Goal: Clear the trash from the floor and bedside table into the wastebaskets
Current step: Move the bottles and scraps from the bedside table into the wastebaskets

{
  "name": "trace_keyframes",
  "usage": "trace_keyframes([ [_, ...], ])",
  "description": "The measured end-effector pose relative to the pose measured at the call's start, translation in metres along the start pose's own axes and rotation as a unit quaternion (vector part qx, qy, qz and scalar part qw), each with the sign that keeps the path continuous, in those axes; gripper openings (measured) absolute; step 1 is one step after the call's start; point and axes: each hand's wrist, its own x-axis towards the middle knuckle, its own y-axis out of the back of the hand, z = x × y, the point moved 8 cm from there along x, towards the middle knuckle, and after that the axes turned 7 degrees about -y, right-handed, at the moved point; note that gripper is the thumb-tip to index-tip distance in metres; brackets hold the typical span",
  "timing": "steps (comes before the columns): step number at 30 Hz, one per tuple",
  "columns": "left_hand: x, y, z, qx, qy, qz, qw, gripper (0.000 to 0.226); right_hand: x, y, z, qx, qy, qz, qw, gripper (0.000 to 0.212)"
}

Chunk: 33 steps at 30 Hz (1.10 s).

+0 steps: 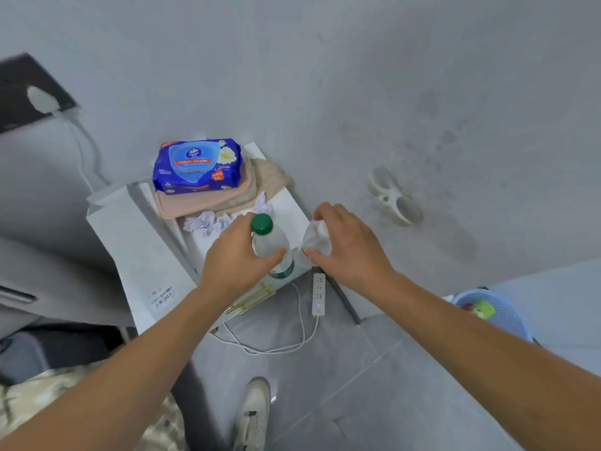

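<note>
A clear plastic bottle [268,240] with a green cap stands upright near the front edge of the white bedside table [289,209], and my left hand [237,255] is wrapped around it. My right hand [348,245] grips a crumpled clear plastic cup or wrapper [317,239] just right of the bottle, at the table's front right corner. Several crumpled white tissues [208,222] lie on the table behind my left hand. A blue plastic wastebasket [507,312] with some coloured trash inside stands on the floor at the right.
A blue pack of wet wipes [198,166] rests on folded pink and beige cloths at the table's back. A white power strip [318,292] and its cable lie on the floor below. A white box [140,255] leans at the left. My shoe [255,411] is on the grey tiles.
</note>
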Motion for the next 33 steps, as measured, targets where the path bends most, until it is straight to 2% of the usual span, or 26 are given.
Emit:
trace_keyframes([
  [5, -0.043, -0.014, 0.034, 0.015, 0.003, -0.02, 1.0, 0.048, -0.069, 0.014, 0.029, 0.019, -0.011, -0.022, 1.0, 0.045],
  [11, -0.085, -0.041, 0.108, 0.029, -0.024, -0.022, 0.999, 0.045, -0.161, 0.042, 0.068, 0.035, -0.025, -0.027, 0.999, 0.042],
  [14, -0.113, -0.065, 0.139, 0.017, -0.02, -0.026, 0.999, 0.048, -0.221, 0.051, 0.107, 0.043, -0.053, -0.043, 0.997, 0.042],
  [17, -0.151, -0.116, 0.162, 0.02, -0.036, -0.073, 0.996, 0.05, -0.281, 0.061, 0.169, 0.043, -0.107, -0.042, 0.992, 0.043],
  [20, -0.183, -0.182, 0.19, 0.018, -0.058, -0.15, 0.987, 0.044, -0.328, 0.078, 0.242, 0.057, -0.172, -0.014, 0.983, 0.045],
  [22, -0.194, -0.222, 0.217, 0.024, -0.08, -0.171, 0.982, 0.045, -0.353, 0.088, 0.289, 0.071, -0.217, 0.01, 0.974, 0.046],
  [29, -0.184, -0.361, 0.29, -0.041, -0.125, -0.175, 0.976, 0.05, -0.405, 0.092, 0.441, 0.136, -0.343, 0.14, 0.919, 0.039],
  [33, -0.163, -0.431, 0.298, -0.048, -0.182, -0.183, 0.965, 0.048, -0.398, 0.064, 0.502, 0.156, -0.358, 0.195, 0.9, 0.038],
])
